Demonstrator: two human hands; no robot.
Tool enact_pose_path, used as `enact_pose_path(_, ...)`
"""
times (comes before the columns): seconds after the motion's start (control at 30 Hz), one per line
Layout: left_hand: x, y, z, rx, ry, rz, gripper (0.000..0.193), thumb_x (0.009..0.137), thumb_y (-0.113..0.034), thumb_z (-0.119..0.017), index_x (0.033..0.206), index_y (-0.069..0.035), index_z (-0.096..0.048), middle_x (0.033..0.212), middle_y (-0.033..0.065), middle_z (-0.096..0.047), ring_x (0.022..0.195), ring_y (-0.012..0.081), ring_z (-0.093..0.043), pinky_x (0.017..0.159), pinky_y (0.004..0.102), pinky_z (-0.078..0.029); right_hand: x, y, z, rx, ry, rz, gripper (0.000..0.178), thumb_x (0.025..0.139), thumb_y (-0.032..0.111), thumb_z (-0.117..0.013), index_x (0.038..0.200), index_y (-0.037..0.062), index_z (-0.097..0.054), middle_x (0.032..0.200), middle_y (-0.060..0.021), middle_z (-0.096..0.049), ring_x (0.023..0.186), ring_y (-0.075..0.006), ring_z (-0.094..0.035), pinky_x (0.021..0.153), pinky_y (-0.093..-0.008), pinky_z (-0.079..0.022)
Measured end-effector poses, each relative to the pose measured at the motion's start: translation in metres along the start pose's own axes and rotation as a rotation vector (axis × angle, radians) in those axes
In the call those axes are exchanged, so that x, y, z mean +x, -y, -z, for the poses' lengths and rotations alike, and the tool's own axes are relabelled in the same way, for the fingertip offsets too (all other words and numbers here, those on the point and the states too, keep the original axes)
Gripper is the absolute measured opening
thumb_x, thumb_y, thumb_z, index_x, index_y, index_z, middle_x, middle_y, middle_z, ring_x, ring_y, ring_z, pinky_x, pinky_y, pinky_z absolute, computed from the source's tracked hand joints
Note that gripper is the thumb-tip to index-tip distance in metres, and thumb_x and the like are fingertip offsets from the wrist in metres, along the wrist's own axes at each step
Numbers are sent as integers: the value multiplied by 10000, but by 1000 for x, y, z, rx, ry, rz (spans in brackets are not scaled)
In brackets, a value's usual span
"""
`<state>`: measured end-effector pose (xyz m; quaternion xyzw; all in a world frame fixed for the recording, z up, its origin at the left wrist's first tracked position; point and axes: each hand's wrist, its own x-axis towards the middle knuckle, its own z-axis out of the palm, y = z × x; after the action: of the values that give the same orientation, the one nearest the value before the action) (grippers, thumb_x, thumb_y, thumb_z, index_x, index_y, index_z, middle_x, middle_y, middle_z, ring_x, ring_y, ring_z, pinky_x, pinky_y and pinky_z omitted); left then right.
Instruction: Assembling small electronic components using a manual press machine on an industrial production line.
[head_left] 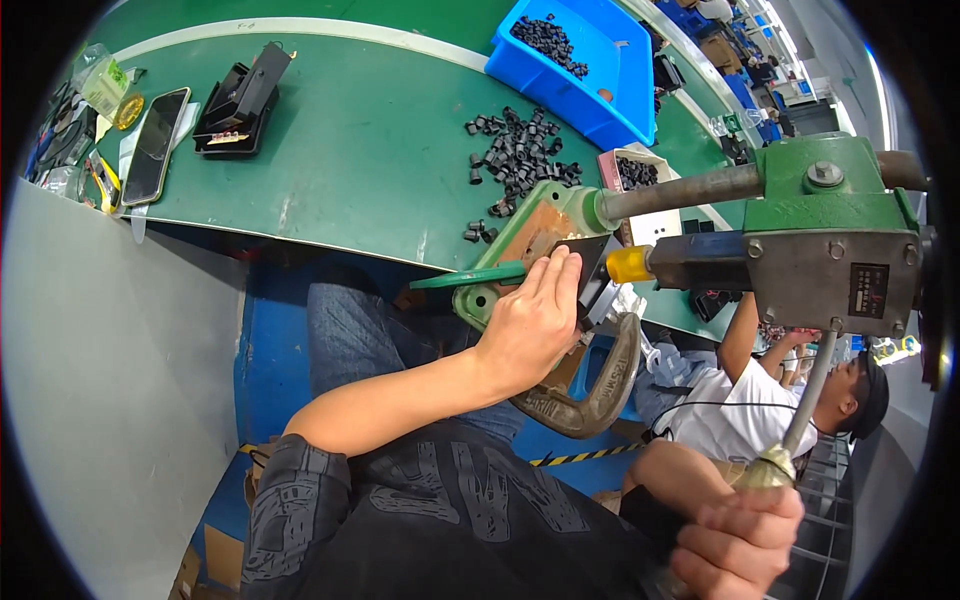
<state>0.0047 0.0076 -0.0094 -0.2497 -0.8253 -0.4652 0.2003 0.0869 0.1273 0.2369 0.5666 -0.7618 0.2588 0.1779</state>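
On the right stands a hand press (830, 265) with a green and grey metal body, a lever and a yellow tip (628, 265). My left hand (532, 318) is at its green base (480, 300), closed, its fingers pressed together on a flat black part (595, 285) beside the yellow tip. Whether the tip touches the part, I cannot tell. A slim green handle (465, 277) sticks out leftward by my fingers; its other end is hidden. Low at the right, my right hand (740, 540) is wrapped round the press lever (810, 395) at its taped grip.
A C-clamp (605, 390) hangs at the press base. Small black caps (520, 155) lie heaped on the green table (350, 150), near a blue bin (580, 80) and a small box (640, 170). A phone (157, 145) and black holder (240, 105) lie left. Another person (745, 420) sits at right.
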Motion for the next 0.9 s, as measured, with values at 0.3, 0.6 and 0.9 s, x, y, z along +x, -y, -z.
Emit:
enact_pose_path(0.3, -1, 0, 4, -45, 46, 77, 735, 645, -82, -708, 1303, 112, -444, 1305, 267, -555, 1184, 363, -584, 914, 340, -512, 10, 7, 21, 130, -103, -14, 556, 969, 427, -331, 611, 78, -575, 490, -67, -567, 428, -200, -520, 520, -359, -461)
enact_pose_path(0.6, -2, 4, 4, -88, 49, 65, 727, 643, -73, -703, 1302, 99, -451, 1307, 251, -560, 1182, 355, -586, 906, 349, -514, 30, 20, 35, 113, -78, -178, 555, 974, 434, -326, 627, 75, -571, 479, -58, -554, 426, -206, -523, 527, -363, -475)
enact_pose_path(0.9, -1, 3, 5, -107, 35, 66, 753, 622, -53, -723, 1301, 115, -445, 1317, 264, -549, 1199, 364, -577, 952, 358, -502, 23, 21, 13, -108, 47, -207, 599, 986, 435, -335, 610, 61, -614, 494, -65, -576, 437, -195, -545, 528, -312, -496)
